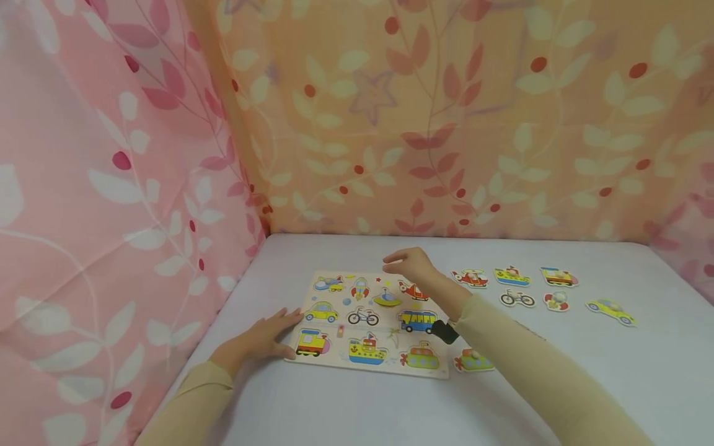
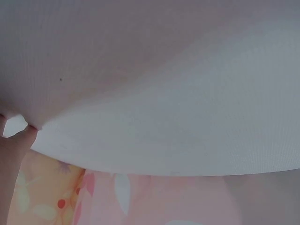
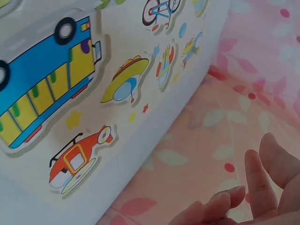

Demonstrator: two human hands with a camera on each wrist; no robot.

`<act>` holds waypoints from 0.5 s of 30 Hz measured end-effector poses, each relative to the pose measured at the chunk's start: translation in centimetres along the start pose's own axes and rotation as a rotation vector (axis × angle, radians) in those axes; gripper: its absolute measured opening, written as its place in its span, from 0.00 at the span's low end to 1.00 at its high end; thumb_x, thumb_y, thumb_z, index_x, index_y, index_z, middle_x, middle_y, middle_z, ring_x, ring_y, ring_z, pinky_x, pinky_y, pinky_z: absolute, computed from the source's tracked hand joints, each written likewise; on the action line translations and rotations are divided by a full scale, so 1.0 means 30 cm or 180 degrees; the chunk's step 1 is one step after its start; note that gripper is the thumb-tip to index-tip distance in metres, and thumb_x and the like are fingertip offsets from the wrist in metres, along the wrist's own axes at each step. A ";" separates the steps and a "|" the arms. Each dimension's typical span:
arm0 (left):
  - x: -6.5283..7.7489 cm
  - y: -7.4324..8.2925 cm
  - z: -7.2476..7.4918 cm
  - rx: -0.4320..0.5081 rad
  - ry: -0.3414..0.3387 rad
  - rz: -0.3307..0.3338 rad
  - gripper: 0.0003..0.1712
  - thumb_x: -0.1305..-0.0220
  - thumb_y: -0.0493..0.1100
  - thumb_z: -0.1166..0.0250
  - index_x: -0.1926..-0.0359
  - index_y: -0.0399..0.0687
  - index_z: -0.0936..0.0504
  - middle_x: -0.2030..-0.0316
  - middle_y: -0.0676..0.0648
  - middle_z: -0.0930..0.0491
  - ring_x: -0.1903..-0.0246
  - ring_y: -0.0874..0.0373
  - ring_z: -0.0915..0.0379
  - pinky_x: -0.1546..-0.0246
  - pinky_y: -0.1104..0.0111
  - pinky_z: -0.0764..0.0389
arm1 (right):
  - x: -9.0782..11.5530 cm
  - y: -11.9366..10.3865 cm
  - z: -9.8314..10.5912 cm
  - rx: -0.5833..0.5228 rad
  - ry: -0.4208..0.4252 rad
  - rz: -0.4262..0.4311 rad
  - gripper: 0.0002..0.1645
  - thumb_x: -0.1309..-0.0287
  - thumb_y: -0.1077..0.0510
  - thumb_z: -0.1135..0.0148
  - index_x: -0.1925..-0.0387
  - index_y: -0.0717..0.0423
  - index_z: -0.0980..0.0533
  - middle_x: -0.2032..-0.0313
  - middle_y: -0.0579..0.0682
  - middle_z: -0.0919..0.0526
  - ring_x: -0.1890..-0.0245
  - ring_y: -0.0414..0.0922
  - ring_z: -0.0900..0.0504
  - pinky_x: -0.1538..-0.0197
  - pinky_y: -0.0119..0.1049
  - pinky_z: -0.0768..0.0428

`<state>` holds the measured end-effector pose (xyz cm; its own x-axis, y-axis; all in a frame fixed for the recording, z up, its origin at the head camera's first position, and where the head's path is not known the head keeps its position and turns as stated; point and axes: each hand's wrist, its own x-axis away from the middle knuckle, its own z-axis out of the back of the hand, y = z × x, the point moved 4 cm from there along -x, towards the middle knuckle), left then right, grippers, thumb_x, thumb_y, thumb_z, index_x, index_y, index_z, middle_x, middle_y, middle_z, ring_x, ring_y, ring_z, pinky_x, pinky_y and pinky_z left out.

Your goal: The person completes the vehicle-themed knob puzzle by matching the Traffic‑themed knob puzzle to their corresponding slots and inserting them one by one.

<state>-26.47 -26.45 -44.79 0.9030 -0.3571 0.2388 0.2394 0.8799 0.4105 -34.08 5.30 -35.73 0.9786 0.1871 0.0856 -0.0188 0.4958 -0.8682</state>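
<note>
Hanging at the far left, a pink leaf-print cloth [image 1: 111, 186] meets the white table [image 1: 641, 371]; an orange leaf-print cloth [image 1: 334, 124] hangs behind. Next comes the left hand [image 1: 268, 337], palm down, thumb and fingers spread wide and touching the left edge of the puzzle board [image 1: 346, 370], which lies flat on the table. The board's left side shows a plane [image 1: 329, 284], a car [image 1: 320, 313] and a train [image 1: 312, 342]; the middle a bicycle [image 1: 363, 316] above a ship [image 1: 367, 350]; the right a blue bus [image 1: 419, 321] above a submarine [image 1: 421, 357]. Over the board's far edge, toward its right end, hangs the right hand [image 1: 415, 266], fingers loosely bent, thumb and forefinger narrowly apart, nothing seen held. Just beside the near right corner lies a loose submarine piece [image 1: 474, 360], partly hidden by the right sleeve [image 1: 535, 378]. Farther back, rightward, sit a helicopter piece [image 1: 470, 278], a ship piece [image 1: 512, 276], a bicycle piece [image 1: 517, 298], a rocket piece [image 1: 556, 301] and a train piece [image 1: 559, 277], with a yellow car piece [image 1: 611, 311] farthest right
</note>
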 end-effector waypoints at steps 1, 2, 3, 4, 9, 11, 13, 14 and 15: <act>0.000 -0.001 0.002 0.0009 0.0006 -0.0009 0.51 0.50 0.55 0.26 0.27 0.48 0.38 0.26 0.45 0.46 0.27 0.39 0.62 0.32 0.39 0.59 | 0.005 0.001 0.009 0.0019 0.0015 0.0007 0.19 0.39 0.59 0.36 0.47 0.64 0.21 0.37 0.62 0.29 0.38 0.60 0.31 0.38 0.54 0.31; -0.001 -0.001 0.004 0.0014 0.0008 -0.0016 0.51 0.50 0.55 0.25 0.27 0.48 0.38 0.26 0.45 0.46 0.27 0.39 0.62 0.33 0.38 0.59 | 0.011 0.003 0.017 0.0010 0.0023 -0.0009 0.20 0.39 0.59 0.36 0.47 0.64 0.21 0.37 0.62 0.30 0.38 0.60 0.32 0.37 0.54 0.31; -0.001 -0.002 0.005 0.0021 0.0011 -0.0009 0.51 0.50 0.55 0.25 0.28 0.48 0.38 0.26 0.45 0.46 0.27 0.39 0.62 0.33 0.38 0.59 | 0.016 0.007 0.025 0.0017 0.0024 -0.0022 0.20 0.39 0.59 0.36 0.47 0.64 0.21 0.36 0.63 0.30 0.37 0.60 0.33 0.37 0.55 0.32; -0.001 0.000 0.007 0.0031 0.0009 -0.0001 0.51 0.50 0.55 0.25 0.28 0.48 0.38 0.26 0.45 0.45 0.27 0.39 0.62 0.32 0.38 0.60 | 0.020 0.013 0.031 0.0047 0.0029 -0.0020 0.20 0.39 0.59 0.36 0.47 0.64 0.21 0.36 0.63 0.30 0.37 0.61 0.33 0.37 0.55 0.31; -0.003 0.003 0.006 0.0045 -0.0011 0.0020 0.51 0.50 0.55 0.26 0.28 0.49 0.38 0.26 0.45 0.46 0.27 0.40 0.62 0.32 0.39 0.60 | 0.042 0.045 0.065 0.0093 0.0057 0.0013 0.20 0.39 0.58 0.36 0.47 0.63 0.21 0.37 0.63 0.30 0.36 0.62 0.35 0.37 0.55 0.32; -0.004 0.003 0.004 0.0040 -0.0012 0.0022 0.51 0.50 0.55 0.26 0.28 0.48 0.38 0.26 0.45 0.46 0.27 0.40 0.62 0.32 0.39 0.60 | 0.053 0.054 0.080 0.0067 0.0063 0.0027 0.20 0.39 0.58 0.36 0.47 0.63 0.21 0.37 0.62 0.29 0.35 0.62 0.36 0.36 0.57 0.34; -0.002 0.005 0.004 0.0037 -0.0009 0.0024 0.51 0.50 0.55 0.25 0.28 0.48 0.38 0.26 0.44 0.46 0.27 0.39 0.62 0.32 0.39 0.60 | 0.067 0.062 0.096 0.0043 0.0063 0.0036 0.21 0.38 0.58 0.36 0.46 0.64 0.22 0.37 0.62 0.30 0.35 0.63 0.37 0.35 0.58 0.36; -0.002 0.005 0.004 0.0038 -0.0007 0.0035 0.51 0.50 0.55 0.25 0.28 0.48 0.38 0.26 0.45 0.46 0.27 0.39 0.62 0.32 0.39 0.60 | 0.073 0.066 0.105 0.0037 0.0059 0.0032 0.21 0.38 0.58 0.37 0.45 0.63 0.22 0.36 0.62 0.30 0.34 0.63 0.38 0.35 0.59 0.37; -0.001 0.005 0.004 0.0037 -0.0006 0.0038 0.51 0.50 0.55 0.25 0.28 0.48 0.38 0.26 0.45 0.46 0.27 0.39 0.62 0.32 0.39 0.60 | 0.080 0.071 0.113 0.0017 0.0056 0.0015 0.21 0.38 0.57 0.37 0.45 0.63 0.22 0.36 0.62 0.31 0.33 0.63 0.39 0.34 0.60 0.38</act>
<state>-26.49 -26.33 -44.62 0.9052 -0.3471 0.2453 0.2244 0.8804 0.4178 -32.48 9.66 -35.71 0.9820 0.1745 0.0727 -0.0246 0.4994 -0.8660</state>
